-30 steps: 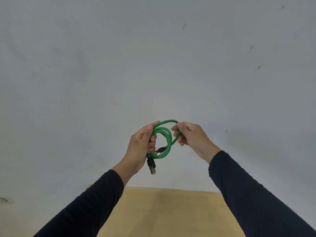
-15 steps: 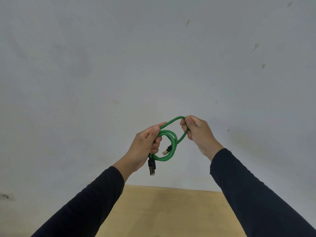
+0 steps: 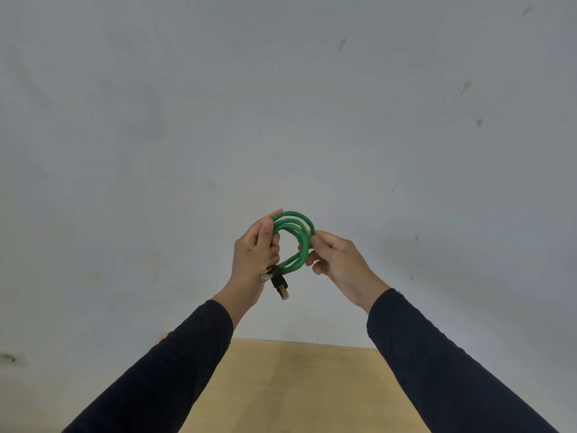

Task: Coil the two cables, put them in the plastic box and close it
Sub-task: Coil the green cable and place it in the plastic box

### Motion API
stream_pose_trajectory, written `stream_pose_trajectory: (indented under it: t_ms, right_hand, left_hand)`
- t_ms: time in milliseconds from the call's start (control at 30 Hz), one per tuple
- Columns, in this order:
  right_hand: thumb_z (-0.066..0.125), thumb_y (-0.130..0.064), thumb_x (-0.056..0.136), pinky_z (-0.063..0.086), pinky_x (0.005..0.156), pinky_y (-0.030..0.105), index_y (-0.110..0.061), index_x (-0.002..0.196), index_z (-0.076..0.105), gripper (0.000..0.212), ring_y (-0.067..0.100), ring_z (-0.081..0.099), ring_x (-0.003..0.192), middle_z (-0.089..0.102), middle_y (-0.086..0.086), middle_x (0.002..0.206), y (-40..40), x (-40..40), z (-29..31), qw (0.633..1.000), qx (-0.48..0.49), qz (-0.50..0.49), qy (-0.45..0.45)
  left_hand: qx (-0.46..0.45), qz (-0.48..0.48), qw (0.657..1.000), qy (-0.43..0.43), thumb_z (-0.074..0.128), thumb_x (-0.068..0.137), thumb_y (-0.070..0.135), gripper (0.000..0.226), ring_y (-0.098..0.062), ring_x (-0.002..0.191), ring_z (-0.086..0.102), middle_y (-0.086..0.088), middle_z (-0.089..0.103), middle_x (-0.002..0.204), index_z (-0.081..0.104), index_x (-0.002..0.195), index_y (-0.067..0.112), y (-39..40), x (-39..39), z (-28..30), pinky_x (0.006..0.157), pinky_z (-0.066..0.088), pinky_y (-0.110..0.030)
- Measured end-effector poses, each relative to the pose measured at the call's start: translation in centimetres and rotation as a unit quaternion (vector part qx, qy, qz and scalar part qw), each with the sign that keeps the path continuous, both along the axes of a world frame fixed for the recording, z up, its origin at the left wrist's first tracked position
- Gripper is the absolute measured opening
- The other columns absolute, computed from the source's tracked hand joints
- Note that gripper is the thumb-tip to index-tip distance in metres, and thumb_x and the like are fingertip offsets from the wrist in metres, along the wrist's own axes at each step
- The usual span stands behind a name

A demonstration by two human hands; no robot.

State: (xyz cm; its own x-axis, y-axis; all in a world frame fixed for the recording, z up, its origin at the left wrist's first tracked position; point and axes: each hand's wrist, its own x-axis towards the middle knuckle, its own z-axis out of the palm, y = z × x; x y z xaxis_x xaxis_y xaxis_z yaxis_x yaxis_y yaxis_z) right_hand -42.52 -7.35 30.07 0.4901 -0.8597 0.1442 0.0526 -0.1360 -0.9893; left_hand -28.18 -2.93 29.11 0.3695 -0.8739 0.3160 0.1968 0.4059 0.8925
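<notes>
Head view showed the last loose loop, which half a second before had stood out to the right of the coil, now drawn in, so that the green cable [image 3: 295, 237] sat as one tight ring held up between both hands in front of the grey wall [image 3: 156, 120]. The left hand [image 3: 254, 260] was closed round the coil's left side, thumb pressed on the strands; the right hand [image 3: 338, 260] pinched its right side. Both plugs [image 3: 279, 284] hung at the bottom beside the left palm. By this the first cable seemed coiled and ready for the box. The box and the second cable were out of view; only a strip of the table [image 3: 296, 385] showed.
</notes>
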Motion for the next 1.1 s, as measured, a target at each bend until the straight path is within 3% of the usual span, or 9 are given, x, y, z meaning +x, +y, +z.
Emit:
stream_pose_trajectory:
  t_ms: [133,233,333,433,633,733,867,1000,1100]
  right_hand:
    - [0.039,-0.014,0.097,0.038,0.059,0.022,-0.019,0.105,0.066,0.028,0.012,0.051,0.072,0.065,0.015,0.099,0.5,0.4,-0.2,0.995,-0.065,-0.021,0.072]
    - [0.039,-0.013,0.097,0.038,0.059,0.021,-0.016,0.101,0.067,0.029,0.009,0.050,0.063,0.064,0.009,0.081,0.6,0.4,-0.2,0.990,-0.071,-0.026,0.119]
    - [0.039,-0.013,0.096,0.037,0.059,0.023,-0.014,0.101,0.069,0.030,0.009,0.050,0.057,0.061,0.004,0.071,0.8,0.6,-0.5,0.995,-0.030,-0.013,0.093]
    - [0.031,-0.034,0.098,0.039,0.066,0.025,-0.017,0.104,0.067,0.041,0.012,0.051,0.069,0.069,0.000,0.087,1.4,1.4,-0.9,0.996,-0.032,-0.049,0.063]
    - [0.034,-0.031,0.098,0.044,0.071,0.011,-0.030,0.139,0.035,0.041,0.005,0.053,0.076,0.058,-0.004,0.086,3.1,3.5,-2.7,0.956,-0.179,-0.215,0.083]
    - [0.034,-0.028,0.098,0.048,0.086,0.032,-0.026,0.138,0.038,0.040,0.011,0.050,0.085,0.057,-0.003,0.099,3.4,3.6,-4.2,0.934,-0.222,-0.259,0.111]
    - [0.037,-0.026,0.098,0.035,0.086,0.015,-0.025,0.135,0.042,0.038,0.002,0.048,0.094,0.058,-0.005,0.109,5.1,2.8,-6.7,0.922,-0.241,-0.249,0.175]
    - [0.037,-0.027,0.098,0.033,0.089,0.014,-0.023,0.134,0.045,0.037,0.000,0.046,0.102,0.059,-0.003,0.121,8.2,1.7,-10.5,0.923,-0.195,-0.254,0.215]
    - [0.038,-0.028,0.098,0.035,0.087,0.016,-0.025,0.133,0.046,0.037,0.005,0.052,0.101,0.060,-0.004,0.114,11.0,0.7,-13.8,0.920,-0.155,-0.267,0.243]
  left_hand:
    - [0.006,0.008,0.999,0.035,0.042,0.098,0.027,0.027,-0.004,0.045,0.030,-0.001,0.038,0.067,0.064,0.112,0.020,-0.1,0.3,-0.7,0.042,0.030,-0.014]
    - [0.001,-0.033,0.998,0.049,0.040,0.098,0.029,0.029,-0.005,0.046,0.029,0.001,0.036,0.065,0.062,0.115,0.020,0.3,0.1,-1.1,0.044,0.030,-0.014]
    - [0.000,-0.037,0.999,0.031,0.040,0.098,0.031,0.029,-0.007,0.048,0.028,0.001,0.037,0.064,0.065,0.111,0.025,0.5,0.0,-0.9,0.045,0.030,-0.015]
    - [-0.003,-0.015,0.999,0.033,0.039,0.099,0.029,0.028,-0.006,0.047,0.031,0.002,0.038,0.064,0.064,0.111,0.024,0.4,0.0,-0.8,0.045,0.033,-0.015]
    - [0.026,-0.049,0.998,0.038,0.036,0.100,0.031,0.029,-0.006,0.050,0.040,0.002,0.044,0.066,0.061,0.114,0.029,0.7,-0.6,-1.8,0.052,0.039,-0.020]
    - [0.074,-0.118,0.989,0.041,0.035,0.100,0.029,0.031,-0.007,0.060,0.051,0.001,0.051,0.072,0.057,0.121,0.025,1.7,0.0,-2.9,0.057,0.045,-0.021]
    - [0.196,-0.165,0.967,0.017,0.037,0.100,0.030,0.032,-0.010,0.076,0.062,0.000,0.063,0.087,0.053,0.126,0.023,3.5,1.2,-5.3,0.055,0.049,-0.019]
    - [0.256,-0.191,0.948,-0.009,0.037,0.100,0.027,0.032,-0.007,0.079,0.064,0.000,0.064,0.092,0.054,0.125,0.018,6.2,0.9,-8.7,0.051,0.050,-0.011]
    - [0.275,-0.161,0.947,-0.040,0.039,0.100,0.023,0.033,-0.011,0.080,0.065,-0.003,0.065,0.087,0.056,0.126,0.013,7.9,-0.2,-12.6,0.062,0.055,-0.017]
